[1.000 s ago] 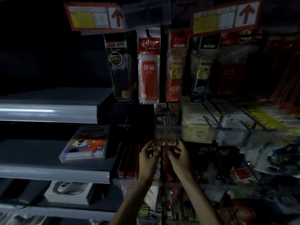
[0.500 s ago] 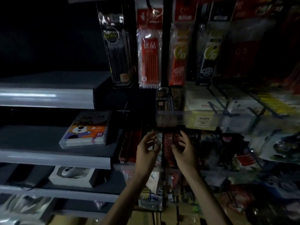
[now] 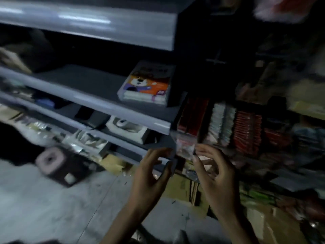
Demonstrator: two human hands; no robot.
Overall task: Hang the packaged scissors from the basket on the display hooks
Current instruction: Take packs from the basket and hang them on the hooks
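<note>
— Both our hands are raised in front of the rack. Our left hand (image 3: pixel 150 175) has its fingers loosely curled, and we see nothing in it.

— And between the two?

— A small clear packet (image 3: pixel 185 147) with a red top hangs at the front of a row, just above our fingertips. It is too blurred for us to say whether it holds scissors.

— Our right hand (image 3: pixel 215 175)?

— Its fingers are curled too, with thumb and forefinger tips right at the packet's lower right corner. Whether they pinch it or only come near, we cannot tell.

— What do we see across the rest?

— At the left, grey shelves (image 3: pixel 105 104) slant downward. On one lies a box with a cartoon bear (image 3: pixel 146 85), and on the shelf below it a white box (image 3: pixel 126 128). Right of these, above our hands, rows of red packets (image 3: pixel 246 131) hang close together. Low down between our wrists sits a cardboard box (image 3: pixel 182 187).
</note>
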